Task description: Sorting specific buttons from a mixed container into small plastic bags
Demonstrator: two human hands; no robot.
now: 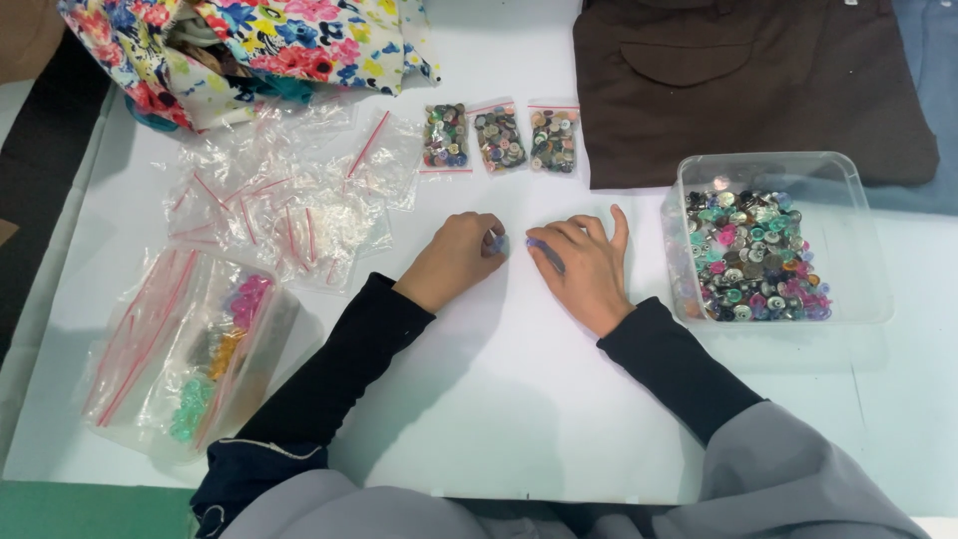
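Note:
My left hand (454,260) rests on the white table, fingers curled around small bluish buttons (496,242) at its fingertips. My right hand (589,268) lies a little to the right, fingers bent, with another small bluish-purple button (546,252) under its thumb and forefinger. Both wrists wear black sleeves. A clear plastic tub (858,240) full of mixed coloured buttons stands right of my right hand. Three small filled zip bags of buttons (499,138) lie in a row just beyond my hands.
A heap of empty clear zip bags (289,205) lies at the left. A large bag with sorted coloured buttons (215,349) sits at the near left. A floral cloth bag (259,45) and a brown garment (738,80) lie at the far side.

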